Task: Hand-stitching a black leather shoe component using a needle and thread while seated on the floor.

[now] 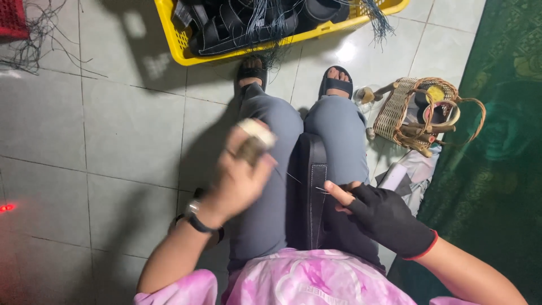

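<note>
Head view: a black leather strap piece with pale stitching along its edges (312,186) lies lengthwise between the knees at centre frame; the right hand (377,213), in a black fingerless glove, comes in from 4 o'clock and pinches a thin needle (322,189) at the strap's right edge, fingers closed on it. The left hand (244,172), blurred at 9 o'clock of the strap, is curled around a small pale object I cannot identify. Stitching appears partway done; a yellow plastic crate (180,39) at 12 o'clock holds more black strap pieces.
</note>
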